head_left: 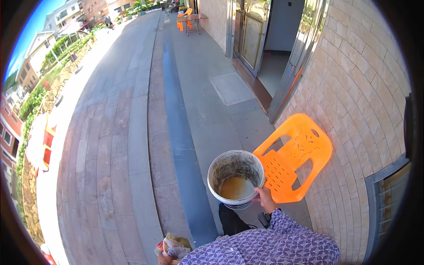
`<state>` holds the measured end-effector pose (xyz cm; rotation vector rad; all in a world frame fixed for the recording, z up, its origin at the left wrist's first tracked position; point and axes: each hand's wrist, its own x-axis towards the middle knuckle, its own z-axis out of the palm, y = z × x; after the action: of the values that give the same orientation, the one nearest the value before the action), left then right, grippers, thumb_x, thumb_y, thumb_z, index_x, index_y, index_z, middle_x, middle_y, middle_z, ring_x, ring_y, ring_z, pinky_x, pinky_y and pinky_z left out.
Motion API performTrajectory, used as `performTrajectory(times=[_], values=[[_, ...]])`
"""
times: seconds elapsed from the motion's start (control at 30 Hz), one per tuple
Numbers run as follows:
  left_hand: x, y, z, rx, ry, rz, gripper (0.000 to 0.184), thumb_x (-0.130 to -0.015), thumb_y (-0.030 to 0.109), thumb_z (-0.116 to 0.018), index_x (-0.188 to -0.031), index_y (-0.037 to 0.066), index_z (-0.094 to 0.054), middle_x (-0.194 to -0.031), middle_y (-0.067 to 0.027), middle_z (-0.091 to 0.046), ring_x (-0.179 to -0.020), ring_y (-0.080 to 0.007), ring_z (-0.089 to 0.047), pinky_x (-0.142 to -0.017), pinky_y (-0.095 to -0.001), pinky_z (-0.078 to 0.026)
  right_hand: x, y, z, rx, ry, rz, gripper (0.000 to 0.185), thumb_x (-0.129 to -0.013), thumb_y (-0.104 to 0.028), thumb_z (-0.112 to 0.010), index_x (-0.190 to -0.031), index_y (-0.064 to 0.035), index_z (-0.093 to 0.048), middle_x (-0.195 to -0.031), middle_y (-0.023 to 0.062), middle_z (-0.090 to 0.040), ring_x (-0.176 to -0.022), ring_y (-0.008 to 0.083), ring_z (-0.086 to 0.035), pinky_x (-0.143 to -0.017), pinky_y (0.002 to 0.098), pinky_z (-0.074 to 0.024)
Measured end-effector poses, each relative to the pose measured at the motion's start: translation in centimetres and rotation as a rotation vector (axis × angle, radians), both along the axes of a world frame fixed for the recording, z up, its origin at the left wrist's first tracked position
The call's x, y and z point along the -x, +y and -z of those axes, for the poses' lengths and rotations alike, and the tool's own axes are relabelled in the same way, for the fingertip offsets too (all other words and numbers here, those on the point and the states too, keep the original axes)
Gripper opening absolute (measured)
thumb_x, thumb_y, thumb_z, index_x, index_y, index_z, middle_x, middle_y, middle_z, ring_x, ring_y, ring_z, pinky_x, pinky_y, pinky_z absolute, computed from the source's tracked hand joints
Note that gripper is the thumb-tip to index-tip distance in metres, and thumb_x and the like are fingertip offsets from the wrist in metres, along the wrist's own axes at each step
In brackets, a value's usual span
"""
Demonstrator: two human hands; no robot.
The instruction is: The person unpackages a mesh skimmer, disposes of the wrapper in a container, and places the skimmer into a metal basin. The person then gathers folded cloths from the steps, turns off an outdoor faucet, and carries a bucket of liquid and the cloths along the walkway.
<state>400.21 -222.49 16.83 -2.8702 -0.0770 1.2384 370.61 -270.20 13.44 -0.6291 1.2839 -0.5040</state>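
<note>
A grimy white bucket [236, 176] with some cloudy brownish liquid at its bottom hangs in front of my body. My right hand [265, 199] is closed on its rim at the right side. Low in the view, my left hand [165, 258] is closed round a bundle of cloths [176, 247], partly cut off by the frame's lower edge. Just beyond the bucket, to the right, an orange plastic chair [304, 141] stands against the tiled wall.
An open doorway [276, 66] with metal-framed doors is ahead on the right. Farther off stands a small table [192, 18] beside another orange chair [180, 24]. A blue strip [179, 132] runs along the paved ground. Stone edging and plants line the left.
</note>
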Motion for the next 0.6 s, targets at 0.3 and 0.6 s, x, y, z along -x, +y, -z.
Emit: performTrajectory(times=[0.3, 0.6], values=[[-17.8, -24.7, 0.2, -0.018, -0.003, -0.062, 0.072, -0.056, 0.034, -0.074, -0.109, -0.007, -0.048, -0.106, -0.0242, -0.056, -0.101, -0.0379, -0.053, -0.085, -0.0398, -0.044, -18.9, -26.4, 4.9, -0.116, 0.073, -0.047, 0.03, -0.076, -0.023, -0.058, -0.094, 0.001, -0.054, -0.082, 0.0143, -0.059, -0.069, 0.0259, -0.06, -0.058, 0.0371, -0.0534], [-39.4, -40.7, 4.4, -0.068, 0.023, -0.096, 0.069, -0.061, 0.037, -0.071, -0.109, -0.007, -0.049, -0.108, -0.0253, -0.055, -0.102, -0.0389, -0.053, -0.086, -0.0403, -0.044, -32.9, -44.5, 12.7, -0.299, 0.334, 0.056, 0.046, -0.072, -0.028, -0.058, -0.11, -0.005, -0.047, -0.098, 0.0174, -0.054, -0.082, 0.0337, -0.057, -0.066, 0.0478, -0.0506]])
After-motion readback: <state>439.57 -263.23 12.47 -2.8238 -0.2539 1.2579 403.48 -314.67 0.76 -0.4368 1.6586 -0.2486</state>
